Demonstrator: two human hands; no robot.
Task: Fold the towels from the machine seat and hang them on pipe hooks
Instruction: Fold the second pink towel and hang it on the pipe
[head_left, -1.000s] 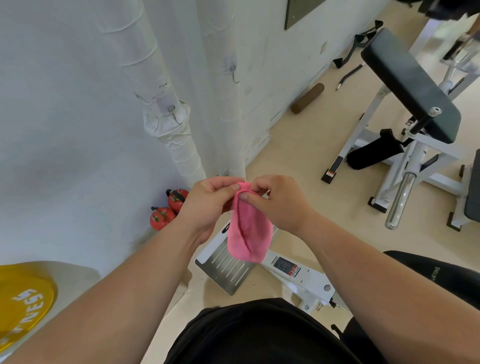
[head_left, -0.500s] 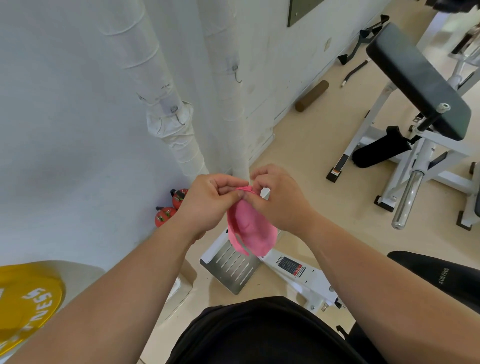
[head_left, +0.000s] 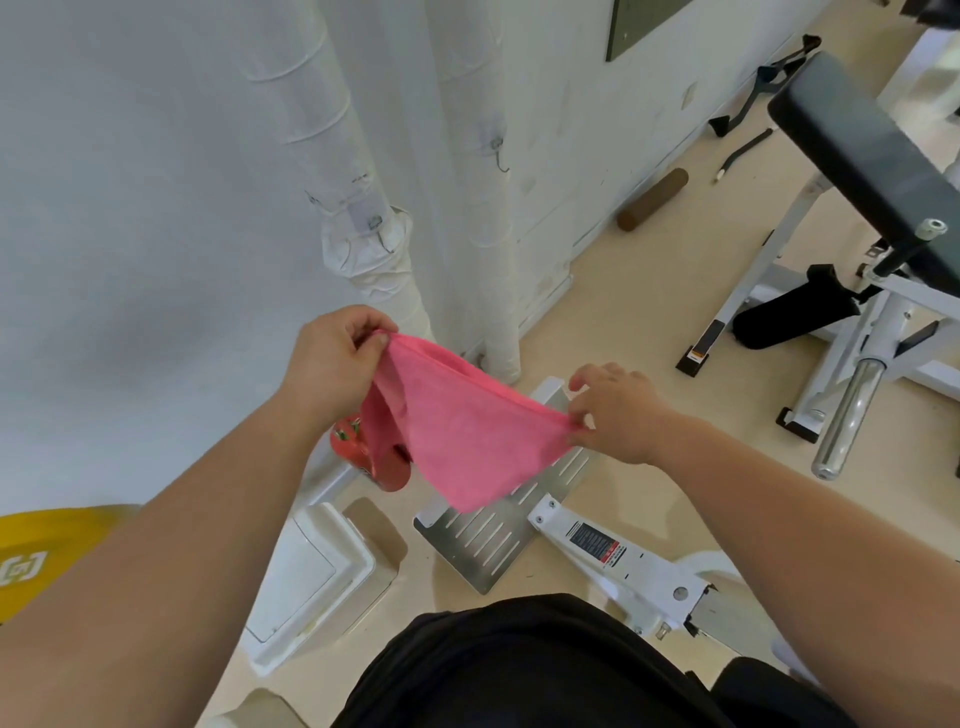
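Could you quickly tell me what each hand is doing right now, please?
Left hand: closed, pinching one corner of the pink cloth towel.
Right hand: closed, pinching the towel's opposite corner.

open air is found between the raised hands and the two wrapped pipes (head_left: 483, 218) at the wall. the hook (head_left: 500, 156) on the right-hand pipe is left unobstructed, and so is the hook (head_left: 375, 224) on the left pipe (head_left: 332, 130), just above a bulging wrapped joint (head_left: 371, 254). the way straight ahead is partly screened by the pink towel (head_left: 467, 431) stretched between the left hand (head_left: 332, 364) and right hand (head_left: 618, 410). lower down, the floor space is crowded by a slotted metal footplate (head_left: 493, 540), red kettlebells (head_left: 358, 447) and a white box (head_left: 311, 577).
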